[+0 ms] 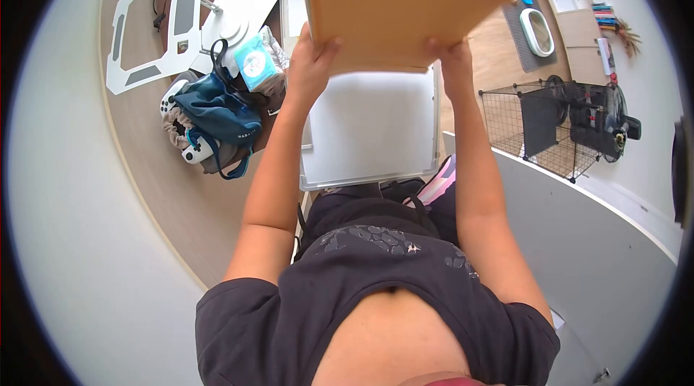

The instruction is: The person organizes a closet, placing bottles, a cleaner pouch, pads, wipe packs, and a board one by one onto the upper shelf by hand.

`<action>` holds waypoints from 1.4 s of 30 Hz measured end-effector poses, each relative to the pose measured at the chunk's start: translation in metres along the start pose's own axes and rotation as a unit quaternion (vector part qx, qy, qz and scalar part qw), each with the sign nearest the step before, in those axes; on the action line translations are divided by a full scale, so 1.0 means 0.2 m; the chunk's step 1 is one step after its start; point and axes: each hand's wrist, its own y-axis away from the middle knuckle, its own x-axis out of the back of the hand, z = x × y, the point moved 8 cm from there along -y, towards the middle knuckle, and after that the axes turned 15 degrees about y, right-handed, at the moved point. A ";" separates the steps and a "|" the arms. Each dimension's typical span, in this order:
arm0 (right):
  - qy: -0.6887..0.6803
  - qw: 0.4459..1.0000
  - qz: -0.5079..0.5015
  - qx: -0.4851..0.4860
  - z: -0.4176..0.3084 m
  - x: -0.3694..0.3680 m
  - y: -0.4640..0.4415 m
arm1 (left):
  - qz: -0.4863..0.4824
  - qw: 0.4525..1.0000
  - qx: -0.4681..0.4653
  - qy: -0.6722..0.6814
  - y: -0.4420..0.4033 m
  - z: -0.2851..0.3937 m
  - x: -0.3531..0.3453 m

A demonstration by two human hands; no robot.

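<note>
A flat brown cardboard piece [390,14] is held up in front of me, slightly blurred at its right side. My left hand [311,61] is closed on its lower left edge, thumb on the near face. Gripping the lower right edge is my right hand [452,62], also with the thumb in front. The fingers behind the cardboard are hidden. Below it lies a white board or lid [372,133] with a clear rim, close to my lap; its far part is covered by the cardboard.
On the wooden desk to the left are a white stand frame [155,32], a dark blue drawstring bag [217,108], a game controller [199,149] and a light blue packet [254,62]. A wire cage [538,126] stands at right, with a grey mat [510,21] beyond.
</note>
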 end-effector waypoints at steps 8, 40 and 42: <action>0.093 0.992 -0.041 -0.072 0.34 -0.02 -0.11 | 0.066 0.993 0.091 -0.037 -0.12 -0.47 0.08; 0.151 0.919 -0.179 -0.316 0.92 0.17 0.19 | 0.091 0.946 0.032 -0.310 0.17 -0.53 0.13; 0.110 0.927 -0.156 -0.322 0.90 0.15 0.22 | 0.107 0.903 0.010 -0.417 0.16 -0.38 0.16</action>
